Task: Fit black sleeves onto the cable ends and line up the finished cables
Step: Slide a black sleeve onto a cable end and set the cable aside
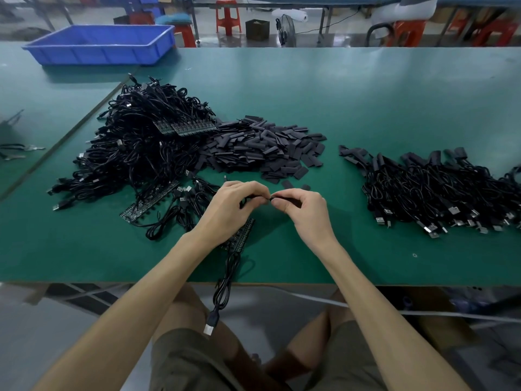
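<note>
Far left: blue plastic tray [101, 43] on green bench [366, 94]. Tangled heap of black USB cables [135, 148], then loose pile of flat black sleeves [265, 148]. Left hand [234, 210] grip pinched on black cable [225, 283] that hangs off the bench edge. Right hand [304, 213] grip pinched on what looks like a sleeve, mostly hidden. Right: row of sleeved cables [439, 190], cut off by the frame.

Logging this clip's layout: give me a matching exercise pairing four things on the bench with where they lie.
Things:
1. blue bin
2. loose sleeves
3. finished cables
4. unsleeved cables

Places:
A. heap at the table's right
B. far left corner
C. tangled pile at left
D. middle, beyond the hands

Pairs: 1-B, 2-D, 3-A, 4-C
</note>
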Motion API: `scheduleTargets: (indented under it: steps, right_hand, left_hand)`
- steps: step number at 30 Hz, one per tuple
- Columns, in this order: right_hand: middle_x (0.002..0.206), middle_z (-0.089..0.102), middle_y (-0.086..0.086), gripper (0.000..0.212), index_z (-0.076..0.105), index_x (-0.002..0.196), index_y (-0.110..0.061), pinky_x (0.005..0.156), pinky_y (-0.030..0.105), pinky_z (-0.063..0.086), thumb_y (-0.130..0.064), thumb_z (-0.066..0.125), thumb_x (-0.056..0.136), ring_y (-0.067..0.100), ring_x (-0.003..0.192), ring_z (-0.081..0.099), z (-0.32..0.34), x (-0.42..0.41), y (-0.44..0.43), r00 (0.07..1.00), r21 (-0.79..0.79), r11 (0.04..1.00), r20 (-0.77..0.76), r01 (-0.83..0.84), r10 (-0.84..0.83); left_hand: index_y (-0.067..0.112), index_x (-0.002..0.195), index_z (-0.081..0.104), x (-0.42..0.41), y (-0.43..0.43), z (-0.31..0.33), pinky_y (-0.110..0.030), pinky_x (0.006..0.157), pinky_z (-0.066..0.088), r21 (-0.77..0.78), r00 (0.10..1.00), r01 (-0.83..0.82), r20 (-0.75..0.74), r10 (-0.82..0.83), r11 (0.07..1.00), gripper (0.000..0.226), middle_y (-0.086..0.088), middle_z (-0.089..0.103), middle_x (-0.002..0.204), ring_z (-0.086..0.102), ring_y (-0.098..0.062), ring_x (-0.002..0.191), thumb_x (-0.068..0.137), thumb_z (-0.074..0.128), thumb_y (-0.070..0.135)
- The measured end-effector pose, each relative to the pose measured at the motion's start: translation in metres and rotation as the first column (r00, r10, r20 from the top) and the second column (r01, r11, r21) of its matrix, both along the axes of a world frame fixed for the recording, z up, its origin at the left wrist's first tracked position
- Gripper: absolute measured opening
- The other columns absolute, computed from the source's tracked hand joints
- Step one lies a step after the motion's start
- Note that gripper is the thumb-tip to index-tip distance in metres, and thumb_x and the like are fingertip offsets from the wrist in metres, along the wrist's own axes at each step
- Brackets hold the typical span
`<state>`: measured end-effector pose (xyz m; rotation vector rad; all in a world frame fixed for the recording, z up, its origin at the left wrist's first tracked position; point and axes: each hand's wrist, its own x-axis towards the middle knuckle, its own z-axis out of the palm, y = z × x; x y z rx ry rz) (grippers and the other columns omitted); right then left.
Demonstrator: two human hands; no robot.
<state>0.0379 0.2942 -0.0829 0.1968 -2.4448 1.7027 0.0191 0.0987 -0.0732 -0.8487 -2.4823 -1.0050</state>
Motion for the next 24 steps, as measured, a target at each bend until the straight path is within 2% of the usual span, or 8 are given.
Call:
scheduleTargets:
  steps: [4, 7, 9, 13, 16, 21, 24]
  right_hand:
    - [0.089, 0.074, -0.02, 0.01, 0.08, 0.1, -0.023, 0.082, 0.014, 0.051, -0.024, 0.078, 0.09, -0.004, 0.088, 0.067, 0.0019, 0.0013, -0.0011, 0.999, -0.016, 0.999, -0.003, 0.033, -0.033]
    - [0.092, 0.075, -0.016, 0.014, 0.081, 0.102, -0.02, 0.084, 0.018, 0.052, -0.024, 0.078, 0.09, -0.001, 0.09, 0.068, 0.0023, 0.0014, -0.0009, 0.999, -0.012, 0.999, 0.002, 0.044, -0.044]
    - [0.092, 0.075, -0.015, 0.015, 0.081, 0.104, -0.018, 0.084, 0.016, 0.051, -0.024, 0.078, 0.09, -0.002, 0.09, 0.068, 0.0013, 0.0011, -0.0011, 0.999, 0.017, 0.999, 0.006, 0.036, -0.036]
    - [0.093, 0.073, -0.013, 0.02, 0.08, 0.108, -0.016, 0.08, 0.006, 0.046, -0.023, 0.079, 0.089, -0.009, 0.089, 0.065, -0.0003, 0.0008, -0.0004, 1.0, 0.067, 0.998, 0.011, 0.019, -0.019]
    - [0.096, 0.075, -0.01, 0.021, 0.08, 0.108, -0.015, 0.083, 0.012, 0.049, -0.023, 0.079, 0.089, -0.004, 0.092, 0.067, 0.0006, 0.001, -0.0007, 1.0, 0.071, 0.997, 0.009, 0.017, -0.018]
    - [0.099, 0.076, -0.008, 0.021, 0.08, 0.108, -0.017, 0.087, 0.018, 0.051, -0.026, 0.079, 0.089, 0.003, 0.095, 0.069, 0.0019, 0.0026, -0.0017, 1.0, 0.078, 0.997, 0.007, 0.005, -0.005]
    - [0.099, 0.077, -0.007, 0.022, 0.081, 0.107, -0.017, 0.088, 0.021, 0.053, -0.026, 0.08, 0.087, 0.004, 0.095, 0.069, 0.0026, 0.003, -0.0021, 1.0, 0.065, 0.998, 0.021, -0.003, 0.001]
  left_hand:
    - [0.027, 0.101, 0.068, -0.0022, 0.0007, 0.0005, -0.027, 0.099, 0.042, 0.075, 0.997, -0.061, 0.052, 0.057, 0.995, 0.009, 0.025, 0.069, 0.091, 0.064, 0.001, 0.094, 0.094, 0.072, 0.028]
    - [0.024, 0.099, 0.071, -0.005, 0.0004, -0.0001, -0.03, 0.092, 0.044, 0.034, 0.997, -0.075, 0.024, 0.074, 0.997, 0.006, 0.02, 0.067, 0.093, 0.059, 0.0, 0.092, 0.094, 0.071, 0.028]
    - [0.023, 0.099, 0.071, -0.0053, -0.0002, -0.0018, -0.03, 0.095, 0.041, 0.004, 0.997, -0.08, 0.014, 0.08, 0.997, 0.005, 0.021, 0.065, 0.093, 0.056, 0.005, 0.091, 0.095, 0.07, 0.026]
    - [0.022, 0.098, 0.071, -0.0055, -0.0012, -0.0039, -0.02, 0.097, 0.034, -0.026, 0.996, -0.089, 0.013, 0.09, 0.996, 0.006, 0.024, 0.062, 0.091, 0.053, 0.014, 0.089, 0.095, 0.07, 0.026]
    - [0.021, 0.097, 0.072, -0.0055, -0.0011, -0.0027, -0.018, 0.096, 0.034, -0.011, 0.996, -0.09, 0.022, 0.09, 0.996, 0.005, 0.023, 0.064, 0.09, 0.055, 0.01, 0.088, 0.094, 0.071, 0.026]
    - [0.021, 0.096, 0.073, -0.0022, 0.0005, -0.0006, -0.026, 0.095, 0.038, -0.034, 0.997, -0.07, 0.029, 0.071, 0.997, 0.006, 0.019, 0.068, 0.09, 0.059, -0.001, 0.088, 0.092, 0.073, 0.026]
    - [0.023, 0.092, 0.072, -0.0018, -0.0005, 0.0005, -0.021, 0.092, 0.037, -0.011, 0.995, -0.073, 0.065, 0.074, 0.997, 0.005, 0.02, 0.067, 0.085, 0.06, -0.001, 0.087, 0.09, 0.075, 0.027]
